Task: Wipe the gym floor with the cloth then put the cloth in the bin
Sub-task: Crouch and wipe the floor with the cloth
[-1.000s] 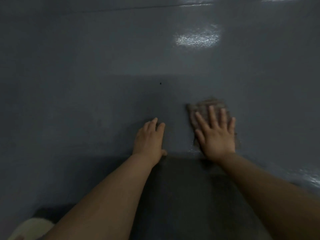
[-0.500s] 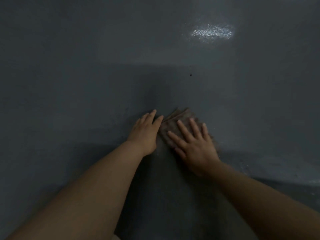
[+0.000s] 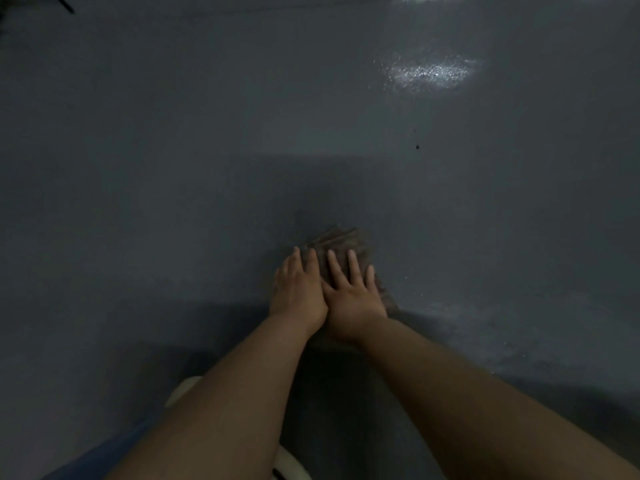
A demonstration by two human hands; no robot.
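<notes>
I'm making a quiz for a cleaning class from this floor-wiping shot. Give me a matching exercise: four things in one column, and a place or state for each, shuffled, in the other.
Column one:
1. cloth
2. left hand
3. bright reflection
4. small dark speck

Column two:
A. far on the floor, upper right
B. flat, beside the other hand
C. brownish, pressed under fingers
D. on the floor between the reflection and the hands

Pairs: 1-C, 2-B, 3-A, 4-D

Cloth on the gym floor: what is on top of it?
Both hands lie flat on the cloth: left hand, right hand. Only its far edge shows; the rest is covered.
</notes>
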